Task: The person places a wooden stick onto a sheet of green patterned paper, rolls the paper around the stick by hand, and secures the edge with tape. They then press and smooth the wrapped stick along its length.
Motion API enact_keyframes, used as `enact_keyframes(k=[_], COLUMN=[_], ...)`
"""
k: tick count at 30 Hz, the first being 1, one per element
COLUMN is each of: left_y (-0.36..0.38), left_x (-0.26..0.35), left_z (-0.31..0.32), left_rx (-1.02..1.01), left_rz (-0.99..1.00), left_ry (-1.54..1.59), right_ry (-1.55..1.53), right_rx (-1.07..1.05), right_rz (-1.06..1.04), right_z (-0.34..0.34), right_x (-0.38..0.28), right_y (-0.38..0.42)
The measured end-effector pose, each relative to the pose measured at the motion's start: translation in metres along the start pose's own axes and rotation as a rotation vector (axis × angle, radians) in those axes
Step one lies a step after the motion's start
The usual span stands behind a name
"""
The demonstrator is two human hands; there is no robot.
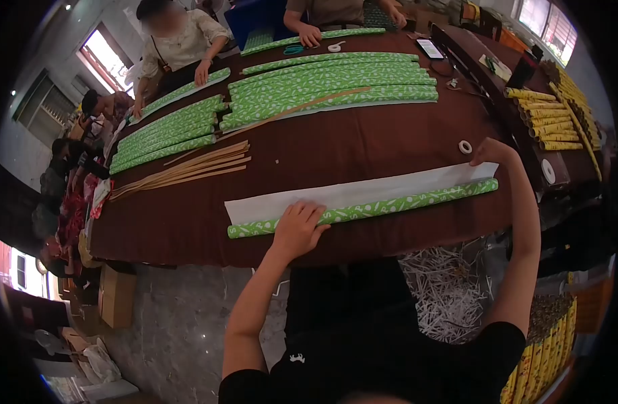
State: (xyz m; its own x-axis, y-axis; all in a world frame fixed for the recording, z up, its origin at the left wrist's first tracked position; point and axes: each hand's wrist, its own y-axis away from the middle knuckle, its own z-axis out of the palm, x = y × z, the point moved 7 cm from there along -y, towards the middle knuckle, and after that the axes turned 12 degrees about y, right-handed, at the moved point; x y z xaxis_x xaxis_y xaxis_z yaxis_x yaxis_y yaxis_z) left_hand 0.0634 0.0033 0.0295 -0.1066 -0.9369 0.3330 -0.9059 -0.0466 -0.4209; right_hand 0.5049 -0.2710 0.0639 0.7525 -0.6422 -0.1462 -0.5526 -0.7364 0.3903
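Note:
A roll of green wrapping paper point(396, 206) with a white pattern lies across the near part of the table. Its loose flap point(363, 187) shows a white underside and spreads out beyond the roll. My left hand point(299, 227) lies over the roll left of its middle, fingers across the top and thumb on the near side. At the far right corner of the flap, my right hand point(492, 153) has its fingers bent and closed on the paper's edge. Just beyond that hand sits a small white tape roll point(464, 147).
Many green rolls point(336, 81) lie in rows farther back, with thin wooden strips point(194, 168) at left. Two people handle rolls across the table point(363, 145). Yellow rolls point(548, 121) and another tape roll point(548, 171) are at right. Shredded paper point(447, 289) covers the floor below.

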Motion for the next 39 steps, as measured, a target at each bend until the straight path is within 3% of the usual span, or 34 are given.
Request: enact_keyframes(k=[16,21,24,31,37,39], left_y=[-0.007,-0.004,-0.004,-0.007,-0.007,-0.006], left_x=[0.009,0.008,0.009,0.01,0.008,0.007], left_z=[-0.002,0.0,0.0,0.001,0.003,0.004], left_rx=[0.025,0.043,0.039,0.016,0.008,0.008], left_rz=[0.061,0.033,0.037,0.027,0.028,0.03], left_ry=[0.071,0.0,0.005,0.019,0.001,-0.002], right_ry=[0.009,-0.219,-0.193,-0.324,-0.141,-0.303], right_rx=[-0.062,-0.2,-0.215,-0.206,-0.155,-0.09], right_rz=[0.071,0.157,0.117,0.057,0.065,0.117], right_z=[-0.004,0.012,0.014,0.023,0.022,0.022], right_x=[-0.005,0.007,0.011,0.021,0.044,0.055], right_y=[0.016,0.009,0.005,-0.004,0.002,0.008])
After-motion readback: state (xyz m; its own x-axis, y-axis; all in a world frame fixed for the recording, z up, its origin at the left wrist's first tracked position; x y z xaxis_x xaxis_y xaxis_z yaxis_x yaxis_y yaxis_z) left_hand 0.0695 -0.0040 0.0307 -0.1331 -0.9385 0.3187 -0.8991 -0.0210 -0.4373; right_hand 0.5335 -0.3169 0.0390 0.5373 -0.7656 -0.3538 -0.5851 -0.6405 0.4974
